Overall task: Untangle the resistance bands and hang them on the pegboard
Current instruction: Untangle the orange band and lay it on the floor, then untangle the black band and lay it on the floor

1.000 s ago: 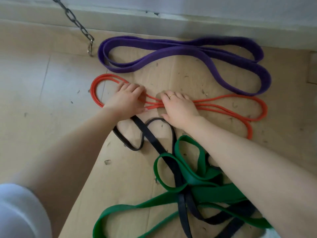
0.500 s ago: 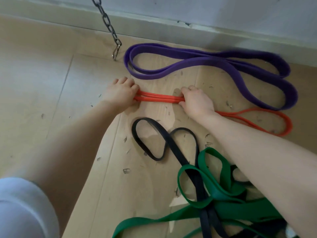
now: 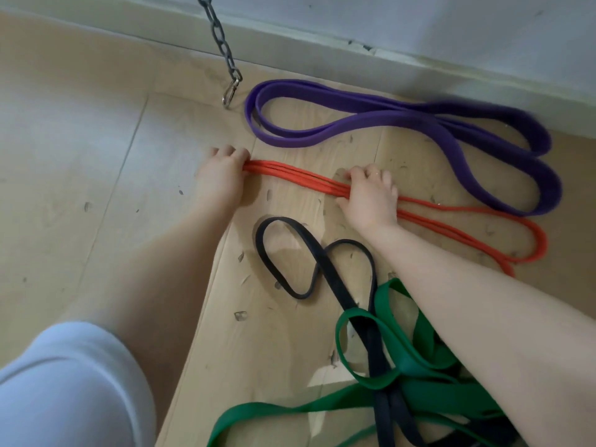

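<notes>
Four bands (image 3: 403, 124) on scuffed cardboard (image 3: 290, 333), wall-side.

Purple band (image 3: 419, 124), orange band (image 3: 290, 174), green band (image 3: 429, 388)

Cardboard sheet (image 3: 283, 343) on the floor (image 3: 64, 156) carries purple (image 3: 403, 121), orange (image 3: 290, 172), black (image 3: 322, 262) and green bands (image 3: 419, 391)

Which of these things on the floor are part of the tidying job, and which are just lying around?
Part of the job:
- orange band, gripped by the left hand and the right hand
- purple band
- black band, tangled with the green band

Just lying about:
- chain with its clip
- small scraps on the floor
</notes>
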Demonstrator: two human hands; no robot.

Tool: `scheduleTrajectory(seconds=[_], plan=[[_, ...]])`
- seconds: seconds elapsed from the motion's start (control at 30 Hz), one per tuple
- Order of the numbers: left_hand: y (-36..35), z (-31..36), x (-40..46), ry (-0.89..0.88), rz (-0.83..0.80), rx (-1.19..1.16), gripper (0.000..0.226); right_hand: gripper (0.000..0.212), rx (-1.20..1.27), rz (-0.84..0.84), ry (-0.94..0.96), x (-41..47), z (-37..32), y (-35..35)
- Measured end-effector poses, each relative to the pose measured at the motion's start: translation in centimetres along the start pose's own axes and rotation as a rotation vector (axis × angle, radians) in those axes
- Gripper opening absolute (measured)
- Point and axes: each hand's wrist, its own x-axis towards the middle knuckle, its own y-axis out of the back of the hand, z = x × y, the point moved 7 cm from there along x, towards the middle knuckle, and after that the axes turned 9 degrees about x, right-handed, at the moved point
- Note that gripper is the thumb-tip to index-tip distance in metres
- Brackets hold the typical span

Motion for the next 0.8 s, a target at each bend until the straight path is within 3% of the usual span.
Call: scheduleTrajectory(seconds=[0.13,0.27,0.47,0.53,0.63,0.7,0.8], plan=[[-1.4,-0.1,-1.8,-0.071,-0.048,0.028,0.055,0.048,0.097,-0.091,0.235,-4.8,-3.4,-0.6],[-1.0,0.1,-2.4,-0.098,-0.152,0.101,0.08,0.047,-0.032,-0.297,0.247,-8.4,-3.0,-3.3],[2.3,2.0,-6.0,-0.07,-0.134,0.179,0.074,0.025,0.532,-0.276,-0.115,-10.2,-1.3,2.0],[5.2,3.9,-8.5,-0.051,-0.125,0.012,0.058,0.025,0.621,-0.312,-0.119,-13.1,-1.5,5.4],[11.3,9.0,-14.1,-0.092,-0.201,-0.503,0.036,0.027,0.64,-0.302,-0.053,-18.0,-2.4,11.2],[15.7,12.6,-19.0,-0.135,-0.303,-0.897,0.033,0.026,0.642,-0.274,0.019,-21.0,-4.1,15.3],[21.8,15.4,-25.0,-0.19,-0.263,-1.145,0.034,0.026,0.687,-0.156,0.153,-25.2,-7.5,21.9]])
